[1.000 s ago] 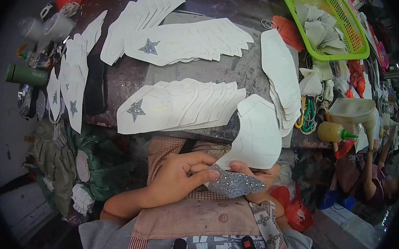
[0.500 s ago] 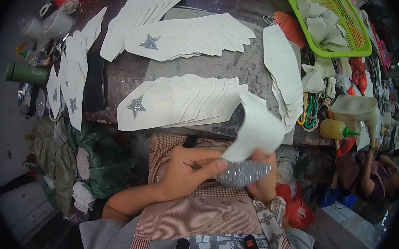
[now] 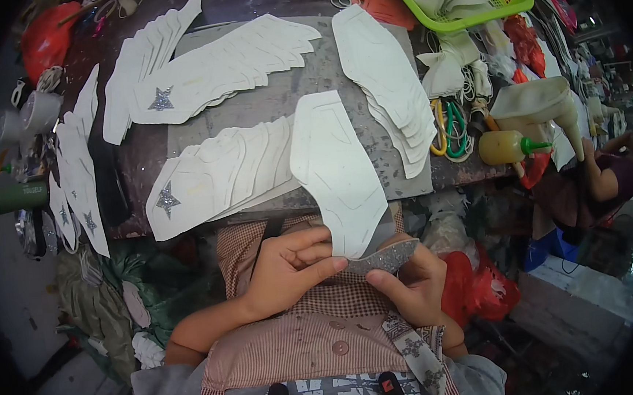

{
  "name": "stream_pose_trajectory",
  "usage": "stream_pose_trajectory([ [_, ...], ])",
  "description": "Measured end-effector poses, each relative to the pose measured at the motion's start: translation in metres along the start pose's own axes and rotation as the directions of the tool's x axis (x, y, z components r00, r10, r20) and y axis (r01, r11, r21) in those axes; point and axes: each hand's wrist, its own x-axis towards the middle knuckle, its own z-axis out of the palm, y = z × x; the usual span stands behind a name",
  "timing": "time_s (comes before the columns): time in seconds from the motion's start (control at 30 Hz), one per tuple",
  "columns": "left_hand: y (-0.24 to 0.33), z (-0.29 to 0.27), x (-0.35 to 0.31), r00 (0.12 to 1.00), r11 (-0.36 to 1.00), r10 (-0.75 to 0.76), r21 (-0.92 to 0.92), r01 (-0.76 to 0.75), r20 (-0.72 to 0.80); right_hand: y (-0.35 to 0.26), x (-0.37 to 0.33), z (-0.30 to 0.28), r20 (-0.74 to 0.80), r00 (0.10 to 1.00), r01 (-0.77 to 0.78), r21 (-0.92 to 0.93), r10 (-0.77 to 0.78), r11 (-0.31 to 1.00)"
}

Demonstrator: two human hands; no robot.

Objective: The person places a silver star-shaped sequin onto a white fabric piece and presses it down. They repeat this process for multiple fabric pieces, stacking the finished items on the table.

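Over my lap, a flat white cut piece with faint drawn lines (image 3: 338,170) stands up between my hands, its far end above the table edge. My left hand (image 3: 288,269) pinches its lower end, near the tip of a grey glitter piece (image 3: 388,257). This glitter piece lies across the white piece's lower end. My right hand (image 3: 416,282) grips it with the thumb on top; the fingers behind are partly hidden. Just beyond my left hand lies a fanned stack of white pieces (image 3: 205,179), a silver glitter star (image 3: 168,199) on its top piece.
More fanned white stacks lie at the far left (image 3: 219,68) and right (image 3: 384,68). A green basket (image 3: 458,22) holds fabric pieces. A yellow squeeze bottle (image 3: 500,147) stands at the right edge. Bags (image 3: 153,282) hang at left; another person's arm (image 3: 600,178) shows at right.
The white piece was curled over toward the right and now stands straighter and flatter. The glitter piece has turned, and my right thumb now shows on it. The view has shifted rightward.
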Motion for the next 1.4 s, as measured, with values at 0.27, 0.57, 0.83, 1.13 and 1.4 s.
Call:
stream_pose_trajectory([
  [0.27, -0.006, 0.004, -0.002, 0.999, 0.997, 0.001, 0.078, 0.002, -0.034, 0.007, 0.007, 0.004, -0.098, 0.989, -0.087, 0.204, 0.109, 0.975],
  [0.57, -0.018, -0.003, -0.002, 1.0, 0.993, 0.03, 0.11, -0.031, 0.01, 0.015, 0.007, 0.014, -0.137, 0.966, -0.156, 0.362, 0.218, 0.919],
  [0.83, -0.006, -0.001, 0.007, 0.995, 0.999, 0.048, 0.011, -0.047, -0.088, 0.023, 0.001, 0.016, -0.023, 0.972, -0.23, 0.132, 0.235, 0.964],
  [1.13, -0.004, 0.01, 0.007, 0.986, 0.999, 0.041, -0.013, -0.044, -0.164, 0.017, 0.005, 0.015, 0.071, 0.942, -0.334, 0.208, 0.327, 0.919],
  [1.4, -0.015, 0.007, 0.005, 0.971, 0.993, 0.063, 0.114, -0.037, -0.232, 0.016, 0.006, 0.003, -0.015, 0.967, -0.242, 0.24, 0.253, 0.94],
])
